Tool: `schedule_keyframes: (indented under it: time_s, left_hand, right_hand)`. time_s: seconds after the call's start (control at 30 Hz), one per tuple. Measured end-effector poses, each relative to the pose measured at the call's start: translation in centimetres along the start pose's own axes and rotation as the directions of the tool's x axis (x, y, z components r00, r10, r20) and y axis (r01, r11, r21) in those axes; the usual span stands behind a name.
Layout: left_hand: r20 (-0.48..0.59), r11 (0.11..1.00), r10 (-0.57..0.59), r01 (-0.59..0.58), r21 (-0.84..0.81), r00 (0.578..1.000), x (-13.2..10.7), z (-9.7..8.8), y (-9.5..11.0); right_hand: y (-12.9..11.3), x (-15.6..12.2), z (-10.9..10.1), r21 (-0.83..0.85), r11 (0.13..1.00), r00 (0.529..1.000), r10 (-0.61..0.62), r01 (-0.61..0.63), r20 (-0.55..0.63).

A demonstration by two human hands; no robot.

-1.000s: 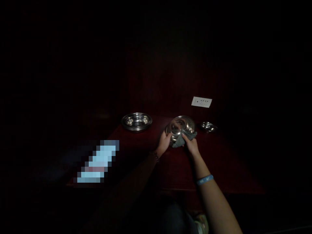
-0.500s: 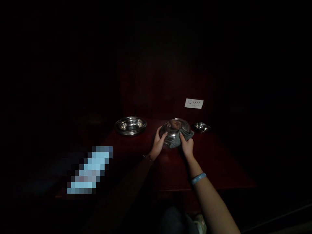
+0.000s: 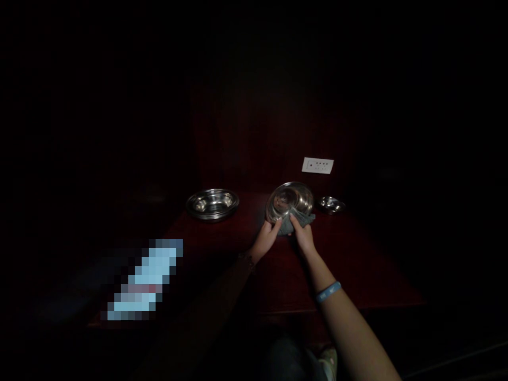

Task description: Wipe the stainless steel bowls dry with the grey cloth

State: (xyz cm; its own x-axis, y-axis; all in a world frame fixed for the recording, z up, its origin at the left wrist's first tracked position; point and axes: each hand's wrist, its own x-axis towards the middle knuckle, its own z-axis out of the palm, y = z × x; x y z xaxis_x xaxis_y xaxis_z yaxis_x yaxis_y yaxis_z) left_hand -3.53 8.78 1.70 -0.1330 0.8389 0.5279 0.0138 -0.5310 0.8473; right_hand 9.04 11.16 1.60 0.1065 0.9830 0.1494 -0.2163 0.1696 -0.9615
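A shiny metal bowl (image 3: 291, 198) is held up over the table, tilted with its underside facing me. My left hand (image 3: 268, 239) is closed on its lower left rim, thumb on the near side. A grey-green cloth (image 3: 304, 218) lies bunched against the lower right rim. My right hand (image 3: 304, 235) pinches the cloth against the bowl, thumb in front. The fingers behind the bowl are mostly hidden.
Stacked metal bowls (image 3: 213, 205) stand on the dark red table (image 3: 337, 275) at left. A smaller metal bowl (image 3: 330, 205) sits at right. A white socket plate (image 3: 318, 165) is on the wall. A bright pixelated patch (image 3: 146, 280) lies at front left.
The bowl has turned and tipped up, so more of its base faces me. My left hand has slid from its left side down to the lower rim, closer to my right hand.
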Motion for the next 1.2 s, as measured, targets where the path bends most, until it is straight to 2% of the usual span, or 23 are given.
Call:
schedule_keyframes:
  time_s: [0.13,0.27,0.37,0.47,0.63,0.73,0.87,1.03,1.13,1.2]
  left_hand:
    - [-0.093,0.998,-0.050,0.053,0.024,0.994,0.6,-0.3,-0.4]
    - [-0.220,0.976,-0.012,0.060,0.210,0.975,0.9,-1.4,-0.7]
    - [-0.259,0.961,0.025,0.049,0.273,0.966,0.8,-2.3,0.0]
    - [-0.272,0.969,0.054,0.015,0.246,0.961,0.6,-2.4,1.0]
    - [-0.181,0.998,0.011,0.001,0.067,0.983,0.3,-1.4,1.7]
    - [-0.119,0.999,-0.028,0.022,-0.049,0.993,0.1,-0.6,1.3]
    - [-0.044,0.998,-0.032,0.029,-0.058,0.999,-0.1,0.1,0.7]
    - [0.046,0.992,-0.081,0.085,-0.090,0.996,-0.1,0.4,-0.9]
    - [0.010,0.983,-0.161,0.162,-0.085,0.987,0.1,0.1,-2.1]
    - [-0.007,0.971,-0.229,0.228,-0.072,0.973,0.3,-0.1,-2.5]
  right_hand:
    - [0.0,-0.2,0.2,0.003,0.999,0.997,0.043,-0.044,0.070]
    - [0.0,0.1,-0.3,-0.043,0.998,0.999,0.039,-0.038,0.036]
    - [-0.2,0.3,-0.8,-0.134,0.988,0.995,-0.082,0.073,-0.063]
    - [-0.8,0.1,-1.2,-0.244,0.954,0.961,-0.221,0.177,-0.165]
    - [-1.4,-0.4,-1.2,-0.298,0.931,0.936,-0.280,0.211,-0.211]
    - [-1.5,-0.4,-1.0,-0.204,0.958,0.942,-0.248,0.204,-0.226]
    - [-1.5,-0.2,-1.0,-0.056,0.982,0.950,-0.188,0.179,-0.248]
    - [-1.2,-0.4,-0.6,-0.030,0.985,0.979,-0.173,0.170,-0.110]
    - [-1.2,-0.7,0.0,0.020,0.978,0.979,-0.205,0.206,-0.017]
    - [-1.2,-1.0,0.4,0.051,0.987,0.988,-0.155,0.154,0.026]
